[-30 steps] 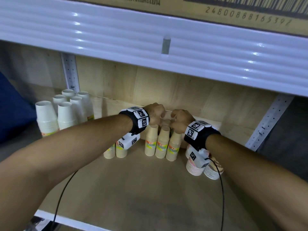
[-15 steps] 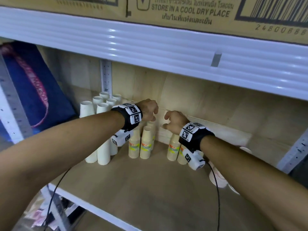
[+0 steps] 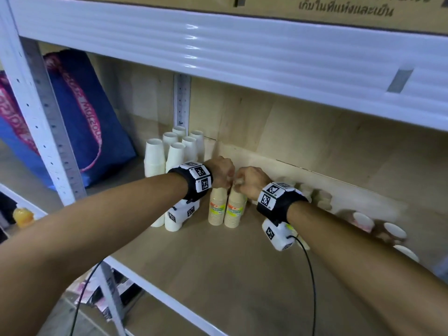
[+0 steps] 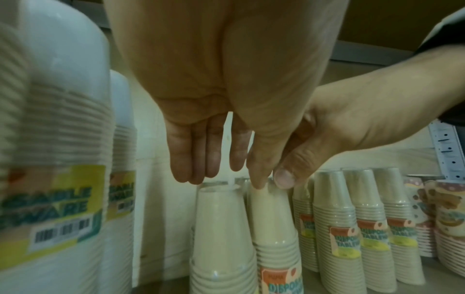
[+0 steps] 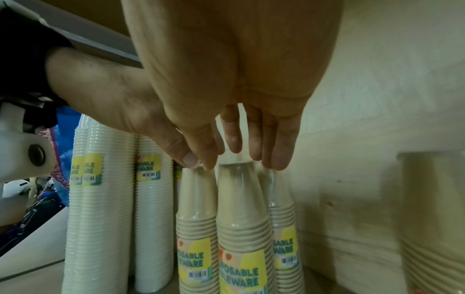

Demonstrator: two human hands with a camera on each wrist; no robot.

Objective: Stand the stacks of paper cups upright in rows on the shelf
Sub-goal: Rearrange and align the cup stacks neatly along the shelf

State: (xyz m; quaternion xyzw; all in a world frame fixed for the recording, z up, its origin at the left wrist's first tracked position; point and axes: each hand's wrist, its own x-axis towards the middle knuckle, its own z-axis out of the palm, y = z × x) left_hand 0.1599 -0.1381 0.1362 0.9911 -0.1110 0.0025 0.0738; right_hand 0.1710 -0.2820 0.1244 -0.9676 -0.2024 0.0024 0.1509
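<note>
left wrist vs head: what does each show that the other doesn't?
Left wrist only: the left hand's fingers hang straight, tips on the tan stacks' tops; three more labelled tan stacks stand to the right, patterned cups beyond them.

Head only: the blue bag left of the shelf post, the box on the upper shelf, both forearms, and the shelf board.

Both: left hand and right hand meeting over the tan stacks, with tall white stacks to the left.

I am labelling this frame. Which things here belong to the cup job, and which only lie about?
Job:
left hand
right hand
beige cup stacks
tall white cup stacks
patterned cup stacks
wooden shelf

Lying about:
blue bag
cardboard box
</note>
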